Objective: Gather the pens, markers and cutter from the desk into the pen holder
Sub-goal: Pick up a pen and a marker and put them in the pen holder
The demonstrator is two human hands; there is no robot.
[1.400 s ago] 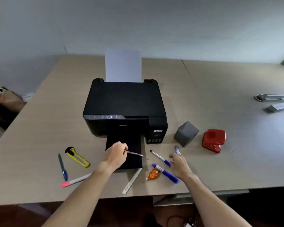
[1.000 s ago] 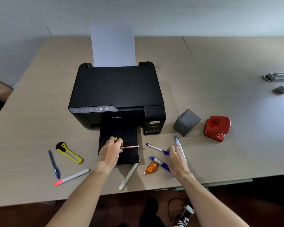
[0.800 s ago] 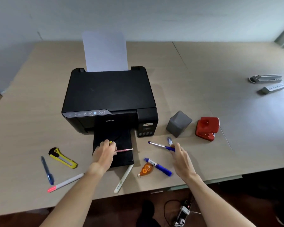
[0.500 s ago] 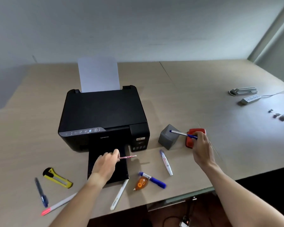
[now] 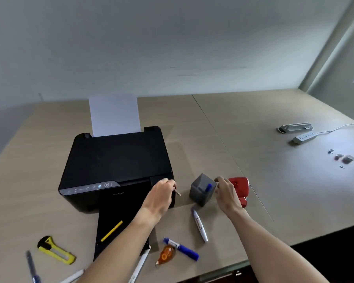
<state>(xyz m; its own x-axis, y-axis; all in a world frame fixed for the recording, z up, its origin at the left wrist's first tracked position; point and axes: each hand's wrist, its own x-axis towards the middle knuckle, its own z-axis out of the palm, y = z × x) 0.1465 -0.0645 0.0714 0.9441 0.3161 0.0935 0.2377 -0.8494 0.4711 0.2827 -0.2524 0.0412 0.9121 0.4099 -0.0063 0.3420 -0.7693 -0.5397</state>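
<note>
The grey pen holder (image 5: 200, 194) stands right of the printer, with a blue-capped pen (image 5: 208, 187) sticking out of it. My right hand (image 5: 227, 196) is beside the holder's right rim, fingers loosely apart and off the pen. My left hand (image 5: 161, 195) is shut on a thin pink pen (image 5: 177, 193), a little left of the holder. On the desk lie a white marker (image 5: 199, 225), a blue marker (image 5: 182, 249), a yellow cutter (image 5: 56, 250), a dark blue pen (image 5: 31, 266) and a white pen (image 5: 140, 264). A yellow pen (image 5: 111, 231) rests on the printer's tray.
The black printer (image 5: 117, 166) with upright paper takes up the middle left. A red hole punch (image 5: 241, 189) sits just behind my right hand. An orange correction tape (image 5: 167, 255) lies by the blue marker. A power strip (image 5: 305, 137) and small parts lie far right.
My right hand carried the blue-capped pen to the holder and let it go inside. My left hand lifted the pink pen off the tray and moved right toward the holder, uncovering a yellow pen.
</note>
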